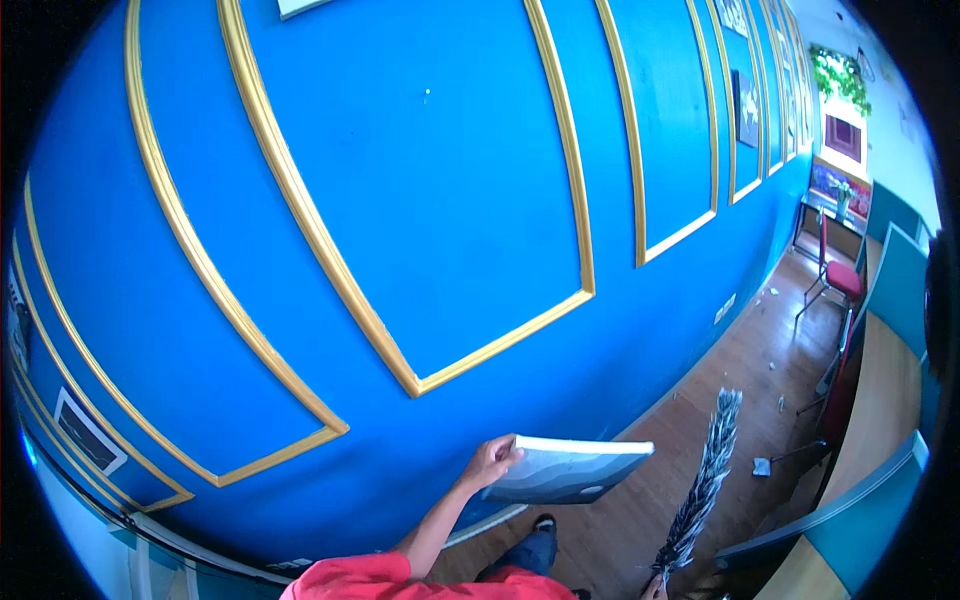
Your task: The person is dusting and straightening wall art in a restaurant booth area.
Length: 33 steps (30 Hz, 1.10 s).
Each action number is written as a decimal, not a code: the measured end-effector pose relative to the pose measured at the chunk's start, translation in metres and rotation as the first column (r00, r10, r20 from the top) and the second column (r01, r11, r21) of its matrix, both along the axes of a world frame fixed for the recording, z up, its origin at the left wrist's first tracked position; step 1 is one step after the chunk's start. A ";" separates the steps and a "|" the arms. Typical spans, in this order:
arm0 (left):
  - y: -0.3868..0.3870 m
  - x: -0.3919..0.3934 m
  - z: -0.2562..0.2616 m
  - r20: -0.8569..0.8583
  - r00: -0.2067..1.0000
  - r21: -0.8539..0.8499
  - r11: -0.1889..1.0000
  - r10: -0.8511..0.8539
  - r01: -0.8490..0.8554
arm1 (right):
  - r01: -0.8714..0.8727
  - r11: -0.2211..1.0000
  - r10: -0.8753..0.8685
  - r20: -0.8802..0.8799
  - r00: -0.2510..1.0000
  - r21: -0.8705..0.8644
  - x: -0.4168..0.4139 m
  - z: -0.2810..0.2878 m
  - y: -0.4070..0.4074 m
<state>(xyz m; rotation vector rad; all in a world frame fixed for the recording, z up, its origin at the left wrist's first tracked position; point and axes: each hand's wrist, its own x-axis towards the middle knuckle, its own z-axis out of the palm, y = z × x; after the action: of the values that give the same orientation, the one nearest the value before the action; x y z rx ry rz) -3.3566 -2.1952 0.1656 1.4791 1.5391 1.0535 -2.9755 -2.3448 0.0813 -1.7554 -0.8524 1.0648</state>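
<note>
My left hand (491,463) grips the upper left corner of a canvas picture (570,472), painted in wavy bands of grey and blue with a small pale spot. The canvas is held out over the floor, close to the blue wall (450,225). At the bottom edge of the view, my right hand (655,589) is closed around the lower end of a feather duster (701,487), partly cut off by the frame. Dark grey feathers point up and away from me. Above the canvas, a small nail or hook (427,91) sticks out of the wall inside a gold moulding frame (502,341).
Wooden desks (874,405) with teal partitions (862,517) line the right side. A red chair (841,279) stands farther along the aisle. Paper scraps (761,466) lie on the wood floor (735,442). Other pictures (746,109) hang along the wall.
</note>
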 end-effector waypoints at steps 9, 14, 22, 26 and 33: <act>-0.014 -0.011 0.020 -0.511 0.859 0.026 1.000 0.018 -0.006 | -0.283 0.935 0.281 0.041 0.959 0.215 -0.020 -0.021 0.126; -0.017 -0.018 0.029 -0.470 0.882 -0.043 0.997 0.035 -0.063 | -0.403 0.749 0.286 0.293 0.912 0.526 -0.079 0.050 0.200; -0.001 -0.033 -0.006 -0.356 0.924 0.073 0.990 0.140 -0.122 | -0.519 0.483 0.299 0.425 0.854 0.705 -0.138 0.130 0.352; 0.005 -0.026 -0.004 -0.241 0.958 0.061 0.988 0.155 -0.144 | -0.477 0.544 0.312 0.361 0.879 0.690 -0.167 0.177 0.443; -0.007 -0.046 -0.024 -0.161 0.945 0.045 0.958 0.286 -0.282 | -0.617 0.444 0.431 0.449 0.783 0.649 -0.214 0.168 0.489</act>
<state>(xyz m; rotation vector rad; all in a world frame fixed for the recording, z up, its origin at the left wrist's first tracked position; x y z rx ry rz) -3.4024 -2.2023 0.1415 1.4162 1.9087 1.1348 -3.1899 -1.8560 0.2495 -0.8399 -1.7890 0.6667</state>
